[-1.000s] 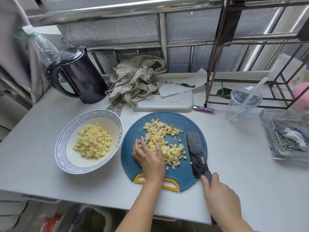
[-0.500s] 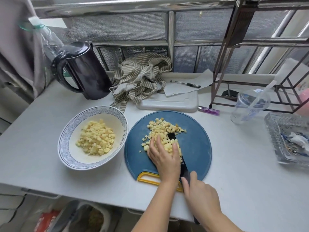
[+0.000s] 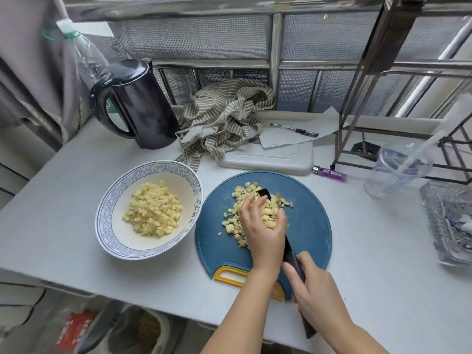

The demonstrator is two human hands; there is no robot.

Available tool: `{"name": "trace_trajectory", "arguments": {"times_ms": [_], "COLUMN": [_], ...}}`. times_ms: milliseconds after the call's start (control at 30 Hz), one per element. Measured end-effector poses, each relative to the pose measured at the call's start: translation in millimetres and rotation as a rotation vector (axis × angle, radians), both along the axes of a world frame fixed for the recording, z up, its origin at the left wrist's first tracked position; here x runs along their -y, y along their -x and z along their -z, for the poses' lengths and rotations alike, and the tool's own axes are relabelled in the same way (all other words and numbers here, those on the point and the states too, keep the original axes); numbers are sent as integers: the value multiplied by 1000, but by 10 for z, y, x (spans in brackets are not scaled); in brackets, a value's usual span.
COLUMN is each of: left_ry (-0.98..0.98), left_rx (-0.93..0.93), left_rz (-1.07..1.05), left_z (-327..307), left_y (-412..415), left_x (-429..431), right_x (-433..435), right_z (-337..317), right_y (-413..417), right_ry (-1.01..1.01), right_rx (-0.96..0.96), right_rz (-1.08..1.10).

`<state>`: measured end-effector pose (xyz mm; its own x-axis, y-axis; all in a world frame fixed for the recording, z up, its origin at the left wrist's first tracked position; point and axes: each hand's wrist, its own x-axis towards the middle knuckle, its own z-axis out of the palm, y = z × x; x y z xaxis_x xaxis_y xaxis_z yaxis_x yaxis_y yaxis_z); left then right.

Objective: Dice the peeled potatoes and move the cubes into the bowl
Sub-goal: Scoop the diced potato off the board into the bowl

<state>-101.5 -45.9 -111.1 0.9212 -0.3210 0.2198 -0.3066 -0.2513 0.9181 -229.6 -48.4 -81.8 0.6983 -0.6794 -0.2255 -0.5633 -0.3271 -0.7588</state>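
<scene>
A round blue cutting board lies in front of me with a loose heap of diced potato cubes on it. My left hand cups part of that heap, fingers curled over the cubes, against the dark blade of a knife that lies low under them. My right hand grips the knife handle at the board's near edge. Left of the board stands a white bowl with a blue patterned rim, holding a pile of potato cubes.
Behind the board are a black kettle, a striped cloth, a white tray with paper and a pen, and a purple lighter. A plastic cup, glass dish and metal rack stand right.
The knife went from lying flat at the board's right to sliding under the heap. My left hand moved up over the cubes and now cups them against the blade.
</scene>
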Motion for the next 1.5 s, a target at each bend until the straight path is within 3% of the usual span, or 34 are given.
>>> {"name": "trace_trajectory", "arguments": {"times_ms": [267,633,867,1100,1233,1367,1500], "left_ry": [80,251,179,-9,-149,-160,-67], "left_rx": [-89,10,-24,-229,-228,-194,-211], "left_rz": [26,-117,-272,-443,-397,-358,-66], "left_z": [-396,-1054,-904,-531,-431,-589,-830], "left_y": [-143,-714,-1318,-1928,-2074,-2077,-1982], "left_x": [95,-219,-814,-1264,-1431,-1435,-1349], "right_x": [87,-64,-396,-661,-624,-565,-592], "right_z": [-333,-940,-944,-817,-879,-926,-948], "right_y": [-159,-734,-1410,-1724,-1797,-1897,-1941], "right_ry": [37,201,188,99,166,246,280], "right_rx": [5,12,-54,-86,-102,-161,-212], "right_rz": [-29,-209,-450,-428,-411,-415,-436]}}
